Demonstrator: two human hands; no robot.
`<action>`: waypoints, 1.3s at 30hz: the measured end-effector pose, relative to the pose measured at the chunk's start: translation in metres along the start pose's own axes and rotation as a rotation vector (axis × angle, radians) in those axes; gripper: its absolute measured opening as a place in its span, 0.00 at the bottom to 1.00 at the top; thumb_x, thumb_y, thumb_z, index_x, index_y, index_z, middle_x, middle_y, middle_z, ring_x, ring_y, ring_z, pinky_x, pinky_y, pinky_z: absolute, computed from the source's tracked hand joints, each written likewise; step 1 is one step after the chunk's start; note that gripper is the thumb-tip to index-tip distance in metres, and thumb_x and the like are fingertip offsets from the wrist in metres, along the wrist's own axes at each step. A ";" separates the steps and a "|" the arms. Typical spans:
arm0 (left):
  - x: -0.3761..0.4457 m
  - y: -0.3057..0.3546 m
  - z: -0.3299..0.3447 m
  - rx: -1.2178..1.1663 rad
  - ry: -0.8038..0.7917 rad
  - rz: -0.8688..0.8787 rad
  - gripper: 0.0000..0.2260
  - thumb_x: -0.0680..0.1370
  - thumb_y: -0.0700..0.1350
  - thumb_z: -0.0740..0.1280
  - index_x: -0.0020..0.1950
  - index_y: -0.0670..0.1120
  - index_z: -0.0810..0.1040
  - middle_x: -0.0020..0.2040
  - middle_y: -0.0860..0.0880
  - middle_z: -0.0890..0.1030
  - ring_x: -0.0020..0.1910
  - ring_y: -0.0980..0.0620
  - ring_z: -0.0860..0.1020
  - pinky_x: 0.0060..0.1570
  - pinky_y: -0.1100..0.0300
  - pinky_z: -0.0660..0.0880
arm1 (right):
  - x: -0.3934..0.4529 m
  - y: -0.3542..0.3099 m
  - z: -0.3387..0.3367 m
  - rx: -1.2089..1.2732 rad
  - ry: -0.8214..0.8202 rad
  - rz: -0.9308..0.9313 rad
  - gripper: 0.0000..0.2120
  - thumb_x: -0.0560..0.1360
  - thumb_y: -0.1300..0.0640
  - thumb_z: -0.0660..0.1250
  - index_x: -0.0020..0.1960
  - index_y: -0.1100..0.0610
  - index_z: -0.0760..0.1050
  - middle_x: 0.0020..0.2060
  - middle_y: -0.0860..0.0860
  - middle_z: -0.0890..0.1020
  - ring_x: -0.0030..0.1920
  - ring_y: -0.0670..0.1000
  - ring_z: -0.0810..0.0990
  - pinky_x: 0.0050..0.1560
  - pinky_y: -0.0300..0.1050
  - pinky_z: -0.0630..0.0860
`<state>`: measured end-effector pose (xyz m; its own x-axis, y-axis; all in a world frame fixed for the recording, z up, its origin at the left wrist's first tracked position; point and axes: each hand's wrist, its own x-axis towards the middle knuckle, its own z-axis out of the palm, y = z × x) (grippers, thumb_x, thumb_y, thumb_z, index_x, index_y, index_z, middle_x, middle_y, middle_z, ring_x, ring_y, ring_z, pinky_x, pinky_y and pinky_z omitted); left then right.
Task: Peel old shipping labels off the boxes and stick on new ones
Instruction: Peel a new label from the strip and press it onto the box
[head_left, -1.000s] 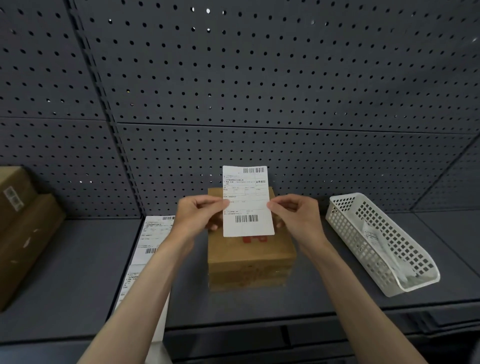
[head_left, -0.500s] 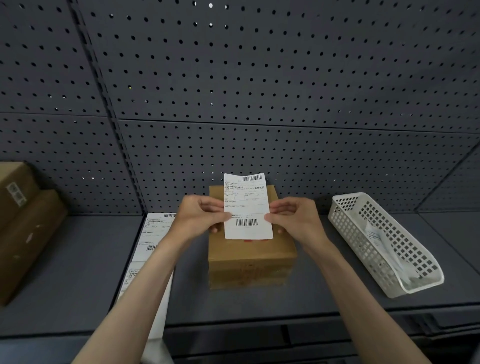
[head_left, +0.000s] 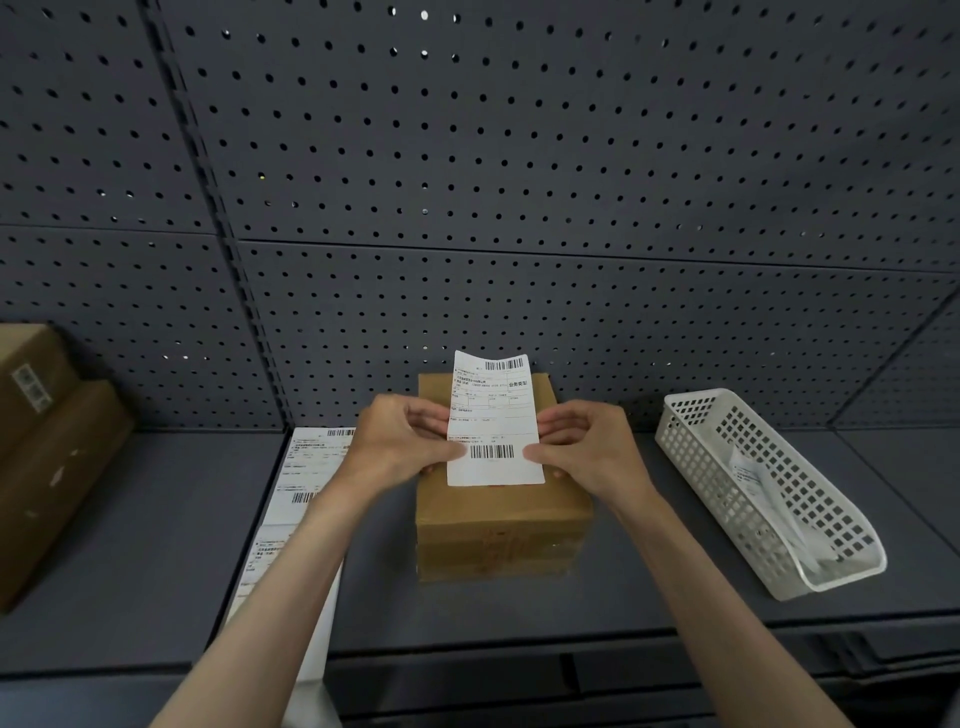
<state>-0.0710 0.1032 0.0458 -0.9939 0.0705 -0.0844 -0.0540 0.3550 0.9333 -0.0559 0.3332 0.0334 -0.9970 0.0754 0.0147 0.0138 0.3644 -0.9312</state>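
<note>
Pinching the white label (head_left: 493, 421) by its side edges, left hand (head_left: 400, 441) and right hand (head_left: 587, 447) hold it above the cardboard box (head_left: 498, 514).

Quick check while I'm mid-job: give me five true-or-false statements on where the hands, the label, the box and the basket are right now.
1. Both hands pinch the white label, the left hand at its left edge, the right hand at its right edge. True.
2. The label lies flat and fully stuck on the box. False: its top edge stands up above the box's far edge.
3. The white basket sits left of the box. False: it sits to the right.
4. A strip of printed labels lies on the shelf left of the box. True.
5. The basket holds nothing. False: paper lies inside it.
</note>
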 end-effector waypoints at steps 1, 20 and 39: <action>0.000 0.000 0.000 0.024 0.007 0.013 0.13 0.65 0.35 0.82 0.44 0.49 0.84 0.38 0.52 0.86 0.38 0.52 0.85 0.36 0.58 0.81 | 0.000 0.000 0.000 -0.007 0.002 -0.004 0.16 0.66 0.66 0.82 0.50 0.60 0.81 0.43 0.51 0.86 0.41 0.47 0.86 0.31 0.40 0.80; -0.002 -0.014 0.011 0.430 0.208 0.224 0.16 0.65 0.52 0.80 0.46 0.54 0.77 0.44 0.57 0.77 0.46 0.56 0.76 0.45 0.58 0.76 | -0.009 0.004 0.012 -0.396 0.184 -0.156 0.19 0.67 0.51 0.81 0.55 0.48 0.79 0.45 0.39 0.81 0.45 0.40 0.80 0.48 0.43 0.81; -0.010 -0.034 0.005 0.808 -0.197 0.554 0.27 0.83 0.59 0.55 0.80 0.51 0.60 0.80 0.57 0.54 0.78 0.64 0.50 0.78 0.61 0.50 | 0.003 0.019 -0.002 -0.816 -0.328 -0.531 0.27 0.83 0.38 0.57 0.78 0.48 0.66 0.78 0.40 0.63 0.78 0.35 0.54 0.80 0.40 0.50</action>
<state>-0.0592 0.0949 0.0136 -0.8217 0.5453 0.1656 0.5661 0.7476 0.3472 -0.0584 0.3420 0.0163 -0.8592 -0.4925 0.1385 -0.5103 0.8059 -0.3002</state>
